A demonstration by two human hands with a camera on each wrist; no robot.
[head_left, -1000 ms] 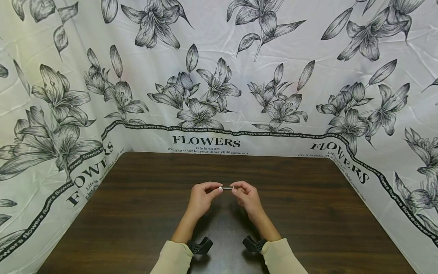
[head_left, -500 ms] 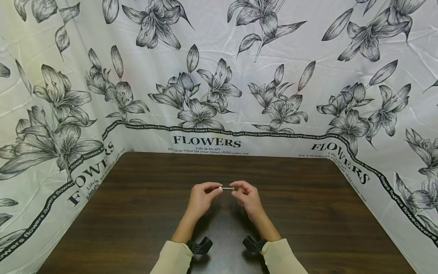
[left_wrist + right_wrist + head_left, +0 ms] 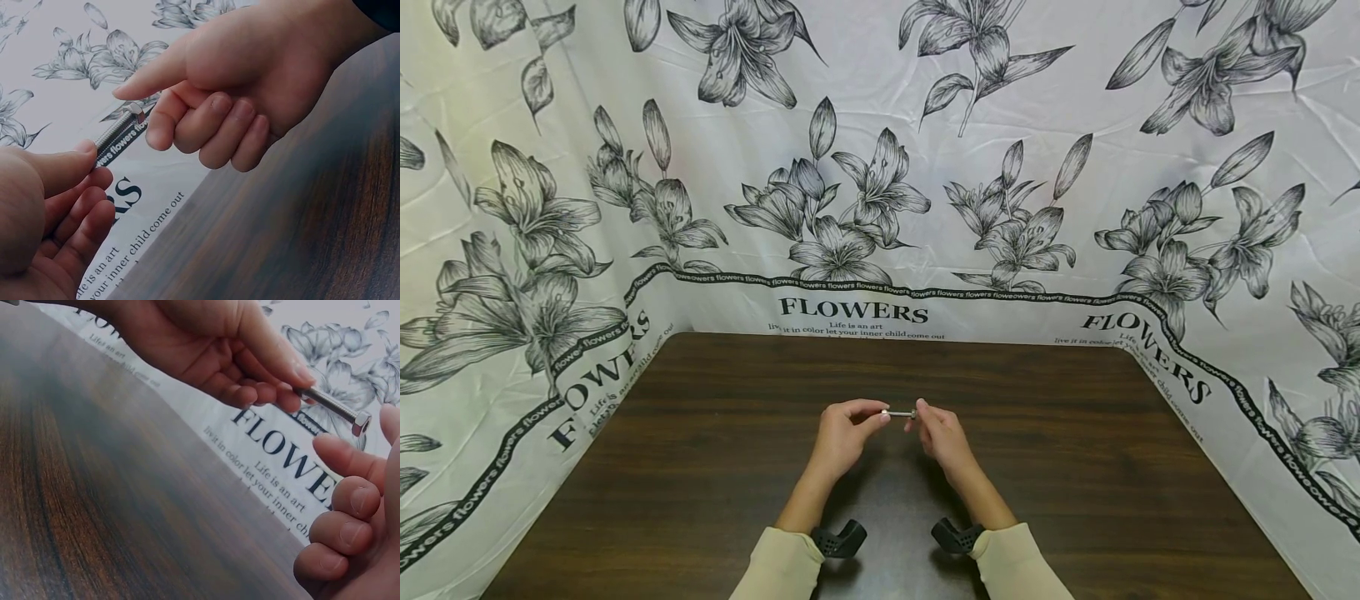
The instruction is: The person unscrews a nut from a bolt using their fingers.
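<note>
My left hand (image 3: pixel 838 437) pinches one end of a silver metal bolt (image 3: pixel 898 413) between thumb and fingertips, holding it level above the table. The bolt's threaded shank points toward the right hand, and a hex nut (image 3: pixel 361 423) sits on its far end. The left fingers cover the bolt's other end. My right hand (image 3: pixel 947 437) is close by, thumb and index finger spread on either side of the nut. In both wrist views a gap shows between those fingers and the nut. The right hand's other fingers are curled in toward the palm.
Beneath both hands lies a dark brown wooden table (image 3: pixel 715 483). A white cloth (image 3: pixel 880 75) printed with flowers and lettering hangs behind it and along both sides. Each wrist wears a black camera mount (image 3: pixel 841 539).
The right thumb and index finger have moved from close around the nut to a spread pose about it. The left hand and bolt have shifted very slightly right.
</note>
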